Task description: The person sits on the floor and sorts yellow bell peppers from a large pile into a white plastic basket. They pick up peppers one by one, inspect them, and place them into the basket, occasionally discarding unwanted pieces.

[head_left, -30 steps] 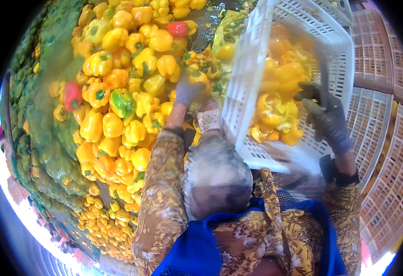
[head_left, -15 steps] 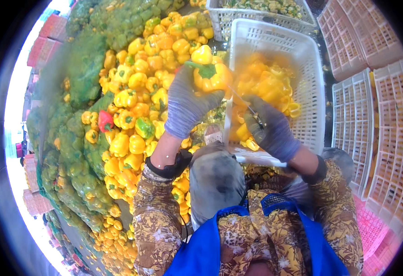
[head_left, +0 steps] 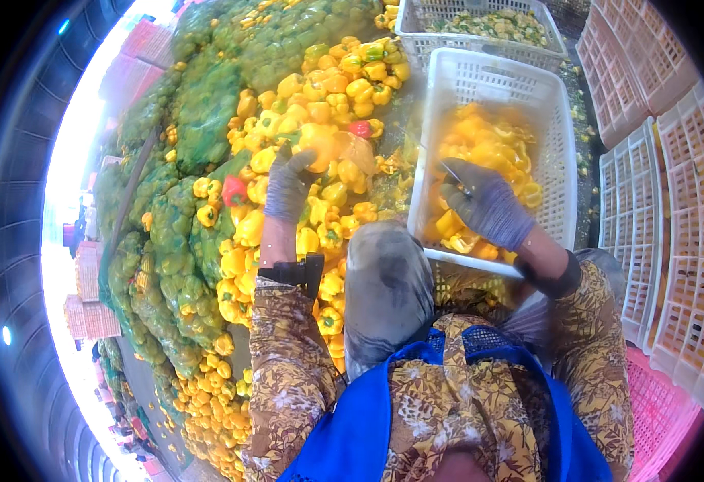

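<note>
My left hand (head_left: 290,181), in a grey-purple glove, is raised over the yellow pepper pile (head_left: 247,229). A blurred yellow-orange pepper (head_left: 320,145) is by its fingertips; I cannot tell whether it is held. My right hand (head_left: 480,201), also gloved, is closed on a small knife (head_left: 456,173) at the left side of a white crate (head_left: 556,161), above yellow pepper pieces (head_left: 497,145) inside it. A red pepper (head_left: 234,189) lies left of my left hand.
Green mesh sacks (head_left: 203,112) of peppers form a heap at left. Another white crate (head_left: 416,40) with green-and-white scraps stands at the back. Stacked pale crates (head_left: 689,241) line the right, over a pink crate (head_left: 657,406). My knee (head_left: 384,289) is below the crate's left corner.
Half a second ago my left hand held a yellow pepper against the knife; it has since moved left and the two hands have parted. The view has also shifted.
</note>
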